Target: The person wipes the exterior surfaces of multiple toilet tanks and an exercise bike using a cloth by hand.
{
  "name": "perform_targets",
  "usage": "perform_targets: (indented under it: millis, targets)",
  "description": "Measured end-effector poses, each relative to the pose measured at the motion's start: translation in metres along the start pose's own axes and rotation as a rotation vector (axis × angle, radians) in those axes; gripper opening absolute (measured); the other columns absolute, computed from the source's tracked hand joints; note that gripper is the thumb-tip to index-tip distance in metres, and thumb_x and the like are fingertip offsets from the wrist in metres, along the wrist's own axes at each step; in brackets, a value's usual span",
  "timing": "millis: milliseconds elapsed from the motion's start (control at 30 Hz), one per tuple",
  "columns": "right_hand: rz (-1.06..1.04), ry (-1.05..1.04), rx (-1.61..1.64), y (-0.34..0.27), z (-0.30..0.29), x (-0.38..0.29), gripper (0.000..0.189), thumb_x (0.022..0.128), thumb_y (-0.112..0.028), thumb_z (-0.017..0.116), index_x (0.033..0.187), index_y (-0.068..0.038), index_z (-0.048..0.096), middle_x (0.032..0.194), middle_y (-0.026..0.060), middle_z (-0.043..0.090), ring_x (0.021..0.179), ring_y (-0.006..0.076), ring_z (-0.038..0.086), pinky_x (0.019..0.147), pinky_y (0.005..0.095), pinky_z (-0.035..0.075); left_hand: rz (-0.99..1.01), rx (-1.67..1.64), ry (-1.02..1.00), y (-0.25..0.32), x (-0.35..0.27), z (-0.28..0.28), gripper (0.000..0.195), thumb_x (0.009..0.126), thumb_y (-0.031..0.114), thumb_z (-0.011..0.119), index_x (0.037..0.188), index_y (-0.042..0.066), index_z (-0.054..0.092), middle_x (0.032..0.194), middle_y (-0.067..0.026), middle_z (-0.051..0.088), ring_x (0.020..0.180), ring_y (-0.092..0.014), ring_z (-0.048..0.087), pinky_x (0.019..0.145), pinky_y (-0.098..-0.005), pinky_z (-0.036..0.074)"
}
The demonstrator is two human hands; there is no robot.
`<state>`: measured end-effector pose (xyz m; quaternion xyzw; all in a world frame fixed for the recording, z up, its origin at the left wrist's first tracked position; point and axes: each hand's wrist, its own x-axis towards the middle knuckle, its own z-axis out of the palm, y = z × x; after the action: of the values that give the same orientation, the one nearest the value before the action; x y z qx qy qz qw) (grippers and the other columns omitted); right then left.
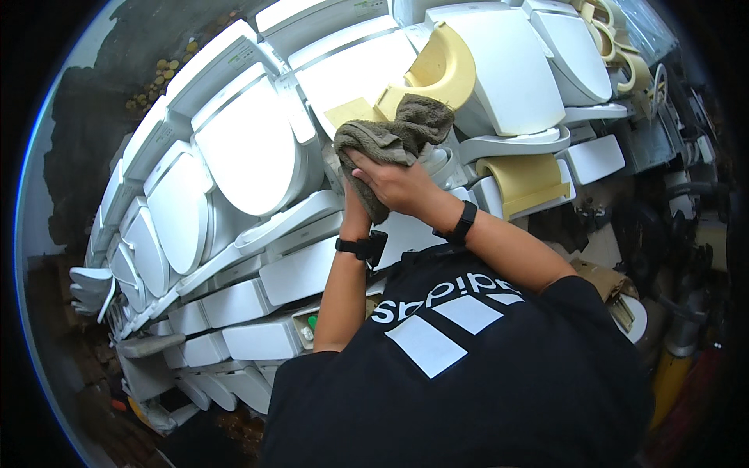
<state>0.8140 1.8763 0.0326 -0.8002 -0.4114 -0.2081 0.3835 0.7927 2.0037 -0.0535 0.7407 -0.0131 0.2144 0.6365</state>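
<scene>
A brown terry towel [380, 146] is bunched up in front of me, over the white toilets. My right hand [395, 182] grips its near side, fingers pressed into the folds. Behind the hanging end of the cloth is my left hand [353, 202]; its fingers are mostly hidden, so its hold does not show. Just beyond the towel lies a curved cream-yellow moulded piece [447, 82], with a flat yellow part [354, 111] beside it. The towel overlaps the near edge of the curved piece; whether it presses on it is unclear. Beneath them is a white toilet lid [357, 64].
Rows of white toilets surround me, including one with a closed lid [248, 146] at left. White cistern lids [307, 266] line the nearer row. Another curved yellow piece [524, 181] rests at right. Dark clutter [643, 234] fills the right side.
</scene>
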Motion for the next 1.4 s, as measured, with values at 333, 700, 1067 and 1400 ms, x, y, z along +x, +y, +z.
perform_targets:
  millis: [333,700,1067,1400]
  targets:
    - [0.269,-0.057,0.233,0.005,-0.021,-0.003,0.033,0.111,-0.020,0.050,0.134,-0.001,0.063,0.115,0.0275,0.071,0.104,0.0409,0.072,0.091,0.0446,0.057,0.106,0.309,-0.074,0.020,0.000,0.011,0.021,0.100,0.012,0.063,0.117,0.001,0.067,0.111,-0.0250,0.072,0.102,-0.045,0.070,0.082,-0.0444,0.055]
    - [0.663,0.485,1.449,0.077,-0.166,0.013,0.055,0.116,-0.043,0.036,0.142,0.001,0.053,0.137,0.0179,0.065,0.127,0.0285,0.064,0.116,0.0462,0.046,0.051,0.255,-0.029,0.020,0.005,-0.002,0.023,0.101,0.007,0.066,0.122,-0.002,0.068,0.112,-0.0233,0.071,0.100,-0.041,0.070,0.088,-0.0425,0.054]
    - [0.108,0.024,-0.109,0.070,-0.035,-0.003,0.042,0.111,-0.031,0.049,0.141,-0.008,0.063,0.140,0.0142,0.067,0.139,0.0302,0.055,0.122,0.0479,0.031,0.005,0.290,0.013,0.022,0.004,0.008,0.018,0.099,0.003,0.065,0.116,-0.002,0.071,0.108,-0.0223,0.075,0.095,-0.040,0.073,0.085,-0.0404,0.054]
    - [0.167,0.044,-0.325,0.166,-0.084,-0.028,0.040,0.109,-0.027,0.051,0.145,-0.014,0.063,0.150,0.0098,0.062,0.142,0.0334,0.051,0.121,0.0559,0.028,0.023,0.304,0.027,0.025,0.001,0.016,0.017,0.100,0.004,0.068,0.115,-0.002,0.071,0.108,-0.0228,0.075,0.094,-0.036,0.074,0.083,-0.0381,0.055]
